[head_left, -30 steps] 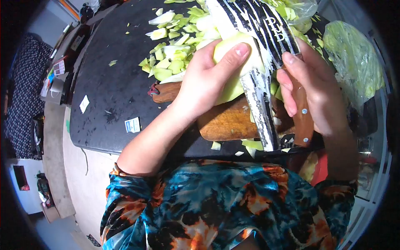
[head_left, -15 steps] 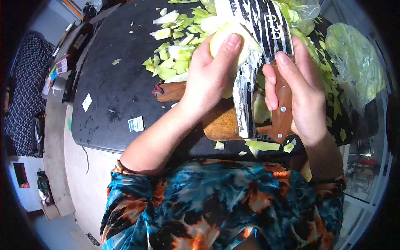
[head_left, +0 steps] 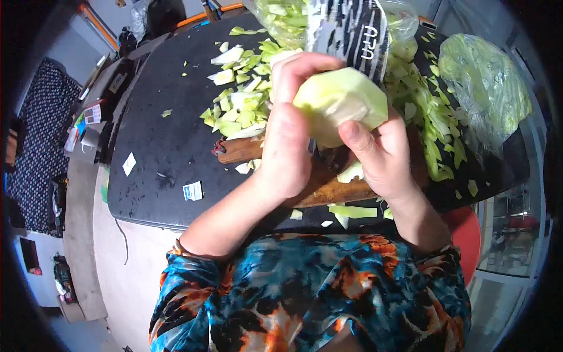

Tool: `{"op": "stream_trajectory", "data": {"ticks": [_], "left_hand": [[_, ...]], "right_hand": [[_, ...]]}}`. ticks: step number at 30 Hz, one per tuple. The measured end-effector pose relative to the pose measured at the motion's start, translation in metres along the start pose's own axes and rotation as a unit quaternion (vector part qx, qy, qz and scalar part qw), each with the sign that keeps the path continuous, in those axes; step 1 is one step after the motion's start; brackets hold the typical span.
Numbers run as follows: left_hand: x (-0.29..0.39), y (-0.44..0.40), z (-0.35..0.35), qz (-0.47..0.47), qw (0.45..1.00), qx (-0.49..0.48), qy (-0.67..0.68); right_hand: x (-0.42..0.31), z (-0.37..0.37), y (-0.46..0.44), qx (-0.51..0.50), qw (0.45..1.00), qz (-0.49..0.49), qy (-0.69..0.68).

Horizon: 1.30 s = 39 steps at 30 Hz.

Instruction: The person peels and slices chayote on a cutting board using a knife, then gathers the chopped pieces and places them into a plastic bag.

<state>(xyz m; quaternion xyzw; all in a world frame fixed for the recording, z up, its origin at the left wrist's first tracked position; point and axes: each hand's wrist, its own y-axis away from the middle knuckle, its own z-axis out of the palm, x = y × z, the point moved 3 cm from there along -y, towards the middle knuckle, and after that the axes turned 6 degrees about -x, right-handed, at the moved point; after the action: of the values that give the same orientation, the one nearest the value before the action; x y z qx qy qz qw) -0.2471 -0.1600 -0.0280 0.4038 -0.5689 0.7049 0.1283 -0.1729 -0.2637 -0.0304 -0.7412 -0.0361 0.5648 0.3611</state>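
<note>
A pale green, partly pared vegetable (head_left: 346, 97) is between my two hands above the wooden cutting board (head_left: 334, 190). My left hand (head_left: 287, 132) grips its left side. My right hand (head_left: 384, 155) is closed on its lower right, thumb in front and the other fingers partly hidden. Behind the vegetable stands a black knife blade (head_left: 352, 35) with white streaks and lettering; its handle is hidden, so I cannot tell whether a hand touches it. Chopped green pieces (head_left: 237, 108) lie left of the board, and green strips (head_left: 431, 129) lie to its right.
A clear bag with green contents (head_left: 484, 88) rests on the right of the black table (head_left: 152, 141). Another bag (head_left: 278, 20) is at the back. A small blue-and-white packet (head_left: 192, 190) lies near the front left edge. A red round object (head_left: 466, 240) is below the table's right side.
My right hand has moved left from the knife's handle onto the vegetable. The vegetable has turned and come lower, and the handle has gone out of sight.
</note>
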Motion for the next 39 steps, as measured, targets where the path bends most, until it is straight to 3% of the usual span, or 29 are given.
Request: {"op": "stream_trajectory", "data": {"ticks": [2, 6, 8, 10, 11, 12, 13, 14, 15, 19, 20, 22, 39], "left_hand": [[-0.005, 0.012, 0.008, -0.140, 0.952, 0.125, 0.241], [-0.007, 0.019, 0.013, -0.265, 0.928, 0.032, 0.261], [-0.016, 0.022, 0.010, -0.270, 0.902, 0.036, 0.336], [-0.019, 0.021, 0.006, -0.292, 0.862, 0.033, 0.414], [-0.020, 0.021, 0.005, -0.323, 0.861, 0.121, 0.374], [-0.015, 0.021, -0.001, -0.322, 0.863, 0.130, 0.367], [-0.011, 0.017, -0.009, -0.326, 0.886, 0.182, 0.276], [-0.006, 0.013, -0.019, -0.325, 0.899, 0.231, 0.183], [-0.005, 0.014, -0.034, -0.283, 0.931, 0.196, 0.121], [0.021, 0.010, -0.048, -0.130, 0.985, 0.109, 0.025], [0.028, 0.011, -0.047, -0.135, 0.984, 0.110, 0.029], [0.036, 0.016, -0.052, -0.105, 0.994, 0.009, 0.027], [0.051, 0.019, -0.030, -0.068, 0.991, -0.027, -0.109]], "right_hand": [[-0.003, -0.001, 0.001, 0.009, 1.000, -0.005, 0.027], [0.000, 0.004, 0.003, 0.009, 0.997, -0.051, 0.050], [0.004, 0.005, 0.005, 0.015, 0.998, -0.060, 0.028], [0.002, 0.002, 0.005, -0.073, 0.993, -0.048, 0.085], [-0.002, -0.001, 0.008, -0.082, 0.983, -0.069, 0.147], [-0.003, -0.002, 0.012, -0.068, 0.989, -0.059, 0.118], [-0.004, -0.003, 0.015, -0.054, 0.993, -0.049, 0.089], [-0.002, -0.005, 0.019, -0.017, 0.999, -0.010, -0.030], [-0.001, -0.008, 0.022, -0.034, 0.985, 0.029, -0.169], [0.006, -0.024, 0.031, -0.031, 0.986, 0.047, -0.158], [0.006, -0.025, 0.032, -0.026, 0.986, 0.051, -0.154], [0.005, -0.024, 0.031, -0.023, 0.987, 0.050, -0.152], [0.002, -0.024, 0.031, -0.026, 0.988, 0.042, -0.146]]}}
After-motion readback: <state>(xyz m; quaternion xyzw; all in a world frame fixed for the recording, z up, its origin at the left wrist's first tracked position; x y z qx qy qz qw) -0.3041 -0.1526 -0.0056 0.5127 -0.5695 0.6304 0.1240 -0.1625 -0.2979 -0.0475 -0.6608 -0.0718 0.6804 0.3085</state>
